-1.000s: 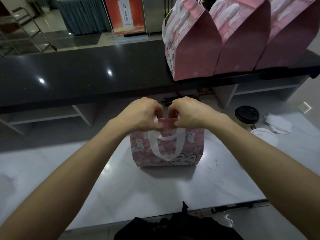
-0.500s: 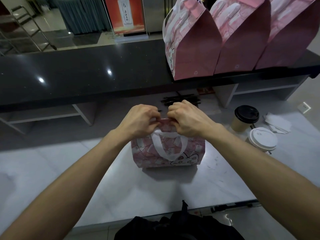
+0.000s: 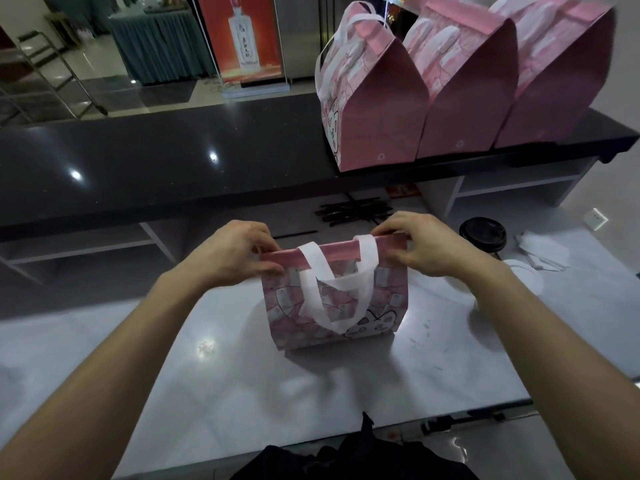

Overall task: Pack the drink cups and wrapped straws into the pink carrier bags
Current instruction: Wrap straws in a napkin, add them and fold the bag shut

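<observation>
Pink printed carrier bag (image 3: 334,299) stands mid-bench (image 3: 207,375), left hand (image 3: 235,252) and right hand (image 3: 420,247) pinching its folded top. Beside: one black-lidded cup (image 3: 483,235), black wrapped straws (image 3: 353,211). Three pink closed bags (image 3: 460,95) on the shelf behind.

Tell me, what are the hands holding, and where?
Both hands, left and right, pinch the pink bag by its folded top edge, one at each end.

Dim indoor light; small glare spots on the dark counter (image 3: 138,161), soft shadows on the pale worktop (image 3: 207,375), wide-angle bending at the edges
</observation>
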The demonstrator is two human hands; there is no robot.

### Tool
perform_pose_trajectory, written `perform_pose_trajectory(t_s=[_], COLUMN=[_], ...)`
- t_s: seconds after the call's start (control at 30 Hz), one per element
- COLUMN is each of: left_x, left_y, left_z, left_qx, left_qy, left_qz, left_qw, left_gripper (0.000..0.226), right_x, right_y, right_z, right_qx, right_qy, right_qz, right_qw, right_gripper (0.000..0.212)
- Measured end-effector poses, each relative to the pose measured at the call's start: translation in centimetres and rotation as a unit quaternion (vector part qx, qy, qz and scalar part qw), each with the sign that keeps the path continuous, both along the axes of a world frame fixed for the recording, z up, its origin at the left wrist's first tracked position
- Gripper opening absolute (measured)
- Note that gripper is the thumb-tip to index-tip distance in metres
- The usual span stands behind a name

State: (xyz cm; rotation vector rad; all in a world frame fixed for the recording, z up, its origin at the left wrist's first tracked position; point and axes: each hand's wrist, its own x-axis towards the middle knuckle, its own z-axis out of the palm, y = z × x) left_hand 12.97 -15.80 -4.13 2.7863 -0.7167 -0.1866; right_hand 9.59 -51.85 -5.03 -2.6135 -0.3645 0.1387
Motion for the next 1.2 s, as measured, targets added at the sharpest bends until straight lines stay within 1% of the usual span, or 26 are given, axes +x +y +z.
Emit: perform_pose_trajectory(t_s=[0.07, 0.17, 0.3, 0.37, 0.57, 0.7, 0.77, 0.83, 0.87, 0.93, 1.0, 1.03, 1.1, 1.17, 1.2], left_x=[0.4, 0.9, 1.3, 1.5, 2.6, 3.5, 3.8, 4.1, 4.2, 4.1, 3.5, 3.1, 1.9, 0.1, -0.9], left_y=[0.0, 0.2, 0.7, 1.1, 1.5, 1.1, 0.6, -0.4, -1.2, -2.7, -3.9, -4.3, -4.3, -4.1, -4.0], left_z=[-0.3, -0.8, -1.3, -1.7, -2.2, -2.3, -2.2, -2.1, -2.0, -2.1, -2.2, -2.4, -3.2, -4.4, -5.3], left_qx=[-0.004, -0.033, -0.055, -0.063, -0.053, -0.033, -0.037, -0.058, -0.072, -0.110, -0.171, -0.201, -0.227, -0.221, -0.215], left_qy=[-0.024, -0.040, -0.056, -0.062, -0.060, -0.116, -0.157, -0.192, -0.199, -0.174, -0.099, -0.060, -0.013, 0.001, 0.007], left_qz=[0.000, 0.010, 0.011, 0.017, 0.013, 0.005, 0.000, 0.023, 0.047, 0.089, 0.103, 0.106, 0.104, 0.111, 0.124], left_qw=[1.000, 0.999, 0.997, 0.996, 0.997, 0.993, 0.987, 0.979, 0.976, 0.974, 0.975, 0.972, 0.968, 0.969, 0.969], left_gripper=[0.030, 0.025, 0.016, 0.015, 0.012, 0.012, 0.012, 0.015, 0.020, 0.043, 0.066, 0.070, 0.064, 0.057, 0.055], right_x=[0.6, 1.3, 2.0, 2.3, 2.0, 0.8, -0.2, -1.5, -2.3, -3.9, -5.8, -6.8, -8.6, -10.1, -10.8], right_y=[0.2, 0.5, 0.2, -0.2, -0.3, -0.4, -0.4, -0.2, -0.1, 0.1, 0.3, 0.5, 1.1, 1.9, 2.3], right_z=[-0.4, -1.1, -1.8, -2.1, -2.4, -2.2, -2.2, -2.2, -2.2, -1.9, -1.7, -1.6, -1.6, -2.0, -2.3], right_qx=[-0.019, -0.026, 0.002, -0.011, -0.041, -0.030, -0.022, -0.010, -0.006, -0.005, 0.002, 0.007, 0.019, 0.057, 0.082], right_qy=[-0.010, -0.024, -0.015, -0.027, -0.055, -0.061, -0.063, -0.065, -0.068, -0.078, -0.091, -0.097, -0.096, -0.088, -0.087], right_qz=[-0.014, -0.035, -0.060, -0.060, -0.070, -0.081, -0.096, -0.113, -0.119, -0.139, -0.172, -0.188, -0.206, -0.201, -0.189], right_qw=[1.000, 0.999, 0.998, 0.998, 0.995, 0.994, 0.993, 0.991, 0.991, 0.987, 0.981, 0.977, 0.974, 0.974, 0.975], right_gripper=[0.034, 0.016, 0.023, 0.028, 0.024, 0.031, 0.029, 0.025, 0.023, 0.022, 0.023, 0.025, 0.032, 0.042, 0.051])
